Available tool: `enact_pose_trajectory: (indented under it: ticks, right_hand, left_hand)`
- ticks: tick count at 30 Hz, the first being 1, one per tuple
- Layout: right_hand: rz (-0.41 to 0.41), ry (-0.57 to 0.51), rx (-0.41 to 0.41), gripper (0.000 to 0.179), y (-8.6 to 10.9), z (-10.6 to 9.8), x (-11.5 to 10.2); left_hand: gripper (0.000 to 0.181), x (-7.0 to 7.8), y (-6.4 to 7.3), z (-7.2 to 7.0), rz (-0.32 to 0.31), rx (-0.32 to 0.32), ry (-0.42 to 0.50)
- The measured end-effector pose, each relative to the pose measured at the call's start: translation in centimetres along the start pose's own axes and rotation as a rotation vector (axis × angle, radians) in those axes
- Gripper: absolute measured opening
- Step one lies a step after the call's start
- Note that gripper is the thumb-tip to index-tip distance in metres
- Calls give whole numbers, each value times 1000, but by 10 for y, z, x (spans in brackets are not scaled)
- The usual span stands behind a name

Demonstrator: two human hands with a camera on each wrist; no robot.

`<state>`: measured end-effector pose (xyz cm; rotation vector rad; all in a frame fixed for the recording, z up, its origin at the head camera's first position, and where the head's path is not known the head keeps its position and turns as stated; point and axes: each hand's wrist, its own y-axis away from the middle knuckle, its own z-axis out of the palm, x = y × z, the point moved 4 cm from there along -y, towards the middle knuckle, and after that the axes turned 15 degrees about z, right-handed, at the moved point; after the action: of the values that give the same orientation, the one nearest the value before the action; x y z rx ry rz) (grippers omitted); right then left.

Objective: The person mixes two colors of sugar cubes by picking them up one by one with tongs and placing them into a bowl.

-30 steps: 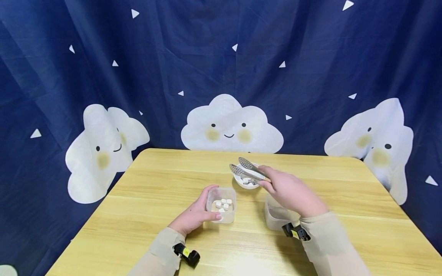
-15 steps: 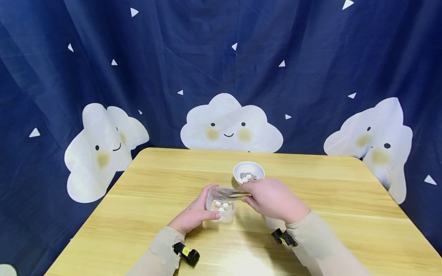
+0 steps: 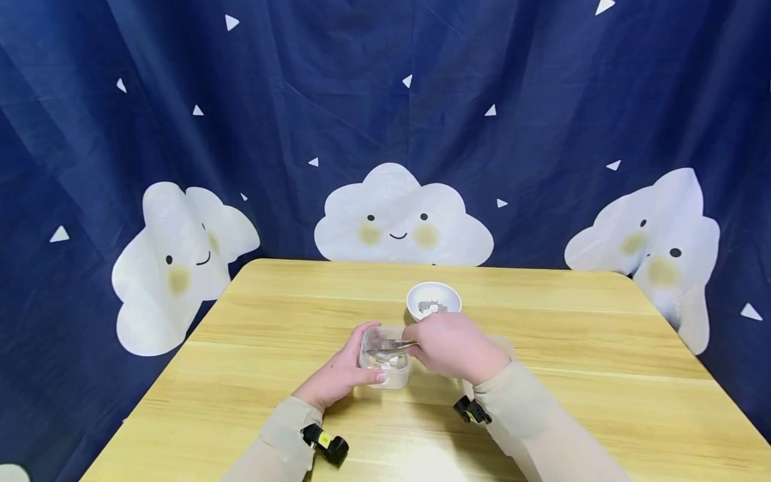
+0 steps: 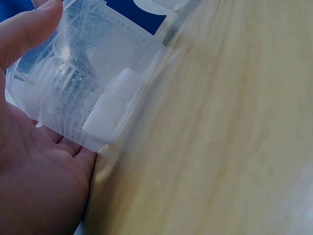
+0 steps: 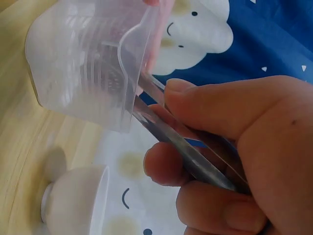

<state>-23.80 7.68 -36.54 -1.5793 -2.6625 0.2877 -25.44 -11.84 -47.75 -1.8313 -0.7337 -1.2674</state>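
My left hand (image 3: pixel 337 376) grips a clear plastic box (image 3: pixel 395 380) standing on the table, its thumb along the near side and fingers round the far left. Several white cubes (image 4: pixel 113 104) lie on the box's floor, as the left wrist view shows through the wall. Metal tongs (image 5: pixel 183 154) are pinched between the thumb and fingers of my right hand (image 3: pixel 454 348). Their perforated ends reach inside the box, blurred by its ribbed wall in the right wrist view. Whether they hold a cube, I cannot tell.
Just behind the right hand stands a white bowl (image 3: pixel 434 288) with several white and grey-brown cubes. A second clear box (image 3: pixel 503 344) is mostly hidden by the right forearm. The wooden table (image 3: pixel 289 301) ends at a dark blue curtain (image 3: pixel 385 120).
The right hand has brought the tongs from over the bowl leftward and toward me, then down into the box. The tongs' arms have come closer together. My left hand stays put.
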Motion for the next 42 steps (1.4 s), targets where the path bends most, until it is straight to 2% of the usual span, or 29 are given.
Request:
enact_pose_trajectory:
  ticks: [7, 14, 19, 25, 31, 42]
  right_hand:
    - [-13, -8, 4, 12, 1, 1, -3]
    - [-28, -64, 25, 6, 7, -10, 4]
    - [-30, -81, 82, 6, 13, -21, 15]
    - [-31, -94, 186, 12, 19, -37, 31]
    - [34, -108, 221, 12, 19, -41, 57]
    - [167, -116, 173, 9, 24, -31, 91]
  left_hand:
    - [97, -1, 0, 0, -8, -5, 25]
    - [95, -1, 0, -1, -10, -5, 28]
    - [96, -2, 0, 0, -24, 0, 37]
    - [93, -2, 0, -1, -32, 19, -36]
    - [96, -3, 0, -2, -38, 22, -53]
    - [97, -1, -1, -1, -29, 15, -35]
